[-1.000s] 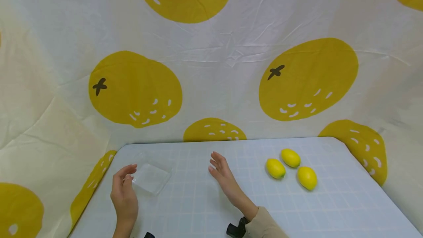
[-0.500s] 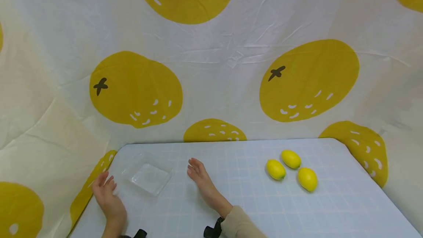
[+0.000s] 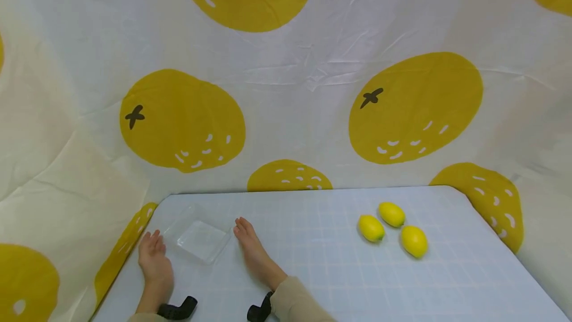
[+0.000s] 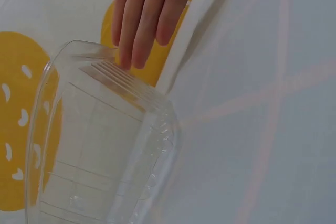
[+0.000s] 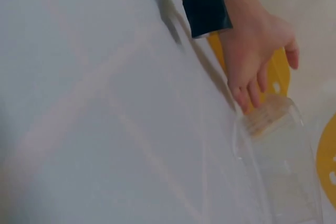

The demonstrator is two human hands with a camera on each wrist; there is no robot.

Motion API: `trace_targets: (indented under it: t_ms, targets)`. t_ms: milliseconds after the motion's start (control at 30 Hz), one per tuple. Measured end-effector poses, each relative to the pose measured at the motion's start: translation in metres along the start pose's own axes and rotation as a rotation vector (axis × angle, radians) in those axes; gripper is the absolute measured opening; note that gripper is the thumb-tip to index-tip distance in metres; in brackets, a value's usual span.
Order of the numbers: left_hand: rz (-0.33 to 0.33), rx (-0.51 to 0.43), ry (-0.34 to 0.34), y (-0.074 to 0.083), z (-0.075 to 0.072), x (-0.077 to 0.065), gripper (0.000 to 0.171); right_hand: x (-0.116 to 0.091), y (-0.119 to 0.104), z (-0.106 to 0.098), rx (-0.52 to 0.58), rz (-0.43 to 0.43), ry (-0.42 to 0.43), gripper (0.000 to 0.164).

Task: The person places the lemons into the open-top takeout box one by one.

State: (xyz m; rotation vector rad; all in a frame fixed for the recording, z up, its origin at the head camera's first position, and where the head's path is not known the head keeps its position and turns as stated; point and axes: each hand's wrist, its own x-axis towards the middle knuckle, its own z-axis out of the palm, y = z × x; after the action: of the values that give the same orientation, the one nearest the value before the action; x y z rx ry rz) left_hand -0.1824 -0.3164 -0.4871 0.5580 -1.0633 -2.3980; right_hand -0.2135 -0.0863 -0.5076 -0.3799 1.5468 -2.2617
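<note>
A clear plastic container point(image 3: 203, 242) lies on the table between my two hands. My left hand point(image 3: 155, 262) is held upright beside its left side, fingers extended and thumb raised. On the opposite side my right hand point(image 3: 255, 252) has its straight fingers close to the container's edge, holding nothing. The left wrist view shows the right hand's fingers point(image 4: 144, 22) right at the ribbed end of the clear container point(image 4: 100, 145). In the right wrist view, the left hand point(image 5: 254, 51) points its fingers at the container's near end point(image 5: 268, 116).
Three yellow lemons point(image 3: 393, 214) sit grouped on the right of the table. A pale checked cloth point(image 3: 339, 272) covers the table. White fabric with large yellow fruit prints point(image 3: 183, 118) hangs behind and at the sides. Black cameras point(image 3: 178, 308) are strapped to both wrists.
My right hand has moved left to the container's right side. My left hand has backed off to the left, then come slightly inward, its fingers straightening. Container and lemons stay put.
</note>
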Motion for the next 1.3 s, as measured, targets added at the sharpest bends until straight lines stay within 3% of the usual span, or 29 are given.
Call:
trace_targets:
  t_ms: [200,433,733,1033,1300]
  targets:
    - [-0.032,-0.014,-0.050,-0.009,0.000,0.003,0.038,0.003,0.008,0.011,0.037,0.022,0.019,0.075]
    - [-0.004,0.093,-0.080,-0.021,0.002,0.004,0.063,0.002,0.016,0.015,0.048,0.031,0.019,0.079]
    - [0.027,0.128,-0.023,-0.025,0.006,0.005,0.067,0.000,0.015,0.015,0.058,0.030,0.026,0.072]
    - [0.024,0.126,-0.035,-0.028,0.010,-0.001,0.067,-0.006,0.013,0.011,0.131,0.017,-0.001,0.071]
    - [0.062,0.116,-0.065,-0.036,0.016,-0.006,0.064,-0.014,0.004,0.004,0.154,0.032,-0.021,0.069]
